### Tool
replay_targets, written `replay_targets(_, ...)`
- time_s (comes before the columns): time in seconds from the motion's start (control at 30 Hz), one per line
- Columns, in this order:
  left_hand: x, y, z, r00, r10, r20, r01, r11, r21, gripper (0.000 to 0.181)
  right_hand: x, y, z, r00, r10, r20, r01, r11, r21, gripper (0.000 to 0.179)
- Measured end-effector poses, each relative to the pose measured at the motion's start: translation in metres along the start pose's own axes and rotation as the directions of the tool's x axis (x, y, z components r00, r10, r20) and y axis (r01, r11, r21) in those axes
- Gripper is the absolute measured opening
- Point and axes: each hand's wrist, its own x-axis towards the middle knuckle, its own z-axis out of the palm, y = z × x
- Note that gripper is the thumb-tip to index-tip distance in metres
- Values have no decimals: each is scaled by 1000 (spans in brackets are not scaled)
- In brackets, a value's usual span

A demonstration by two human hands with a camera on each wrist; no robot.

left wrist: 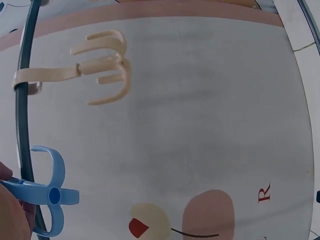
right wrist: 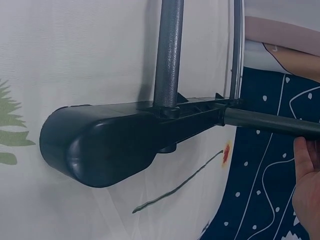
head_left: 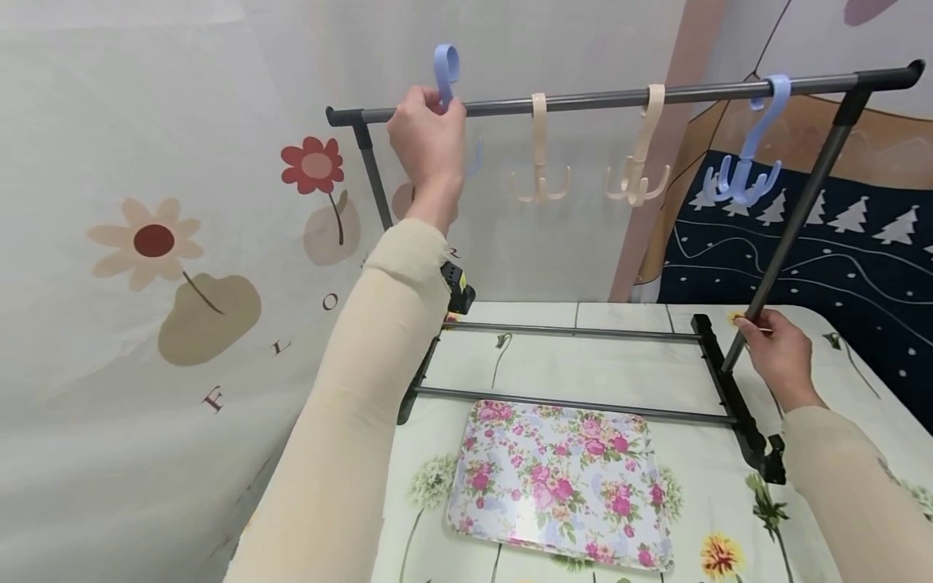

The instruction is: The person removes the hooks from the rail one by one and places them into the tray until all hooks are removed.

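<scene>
My left hand [head_left: 430, 138] pinches a blue claw hook [head_left: 446, 69] at the left end of the top rail [head_left: 583, 101] of a dark grey garment rack. The hook's curved top stands above the rail; in the left wrist view its prongs [left wrist: 56, 196] overlap the rail. Two beige claw hooks [head_left: 539, 150] [head_left: 641, 154] and another blue claw hook [head_left: 754, 142] hang along the rail to the right. My right hand [head_left: 780, 356] holds the rack's right post [head_left: 798, 219] low down, just above the black foot [right wrist: 105, 145].
A floral tray [head_left: 561, 486] lies on the flower-print tablecloth [head_left: 867, 461], in front of the rack's lower bars [head_left: 576, 403]. A pale printed curtain [head_left: 146, 105] hangs behind and to the left. Dark blue tree-print fabric [head_left: 824, 243] is at the right.
</scene>
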Motion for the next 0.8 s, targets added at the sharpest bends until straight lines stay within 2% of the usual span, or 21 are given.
replay_targets(0.17,-5,5,-2,1000,-8,26,10,997,-70,18,1,1,2,1000,10,-7,-10,1000,-1,54)
replay_targets(0.33,-14,1,-9,997,-40,71,49,990,-130,16,0,0,5,1000,7,-16,-7,1000,-5,51)
replay_targets(0.4,-19,-2,-13,995,-29,93,40,992,-123,16,0,-1,6,1000,8,-15,-8,1000,-4,50)
replay_targets(0.5,-26,-8,-19,990,0,138,11,997,-81,17,0,-2,6,1000,6,-12,-6,1000,3,49)
replay_targets(0.6,-34,-17,-24,982,13,187,-22,999,43,19,1,-3,5,1000,3,-9,-3,1000,5,49)
replay_targets(0.7,-43,-28,-27,970,49,239,-87,985,147,22,1,-3,5,1000,3,-6,-3,1000,3,49)
replay_targets(0.8,-54,-41,-29,953,99,286,-143,980,139,22,0,-4,4,1000,6,-2,-6,1000,6,50)
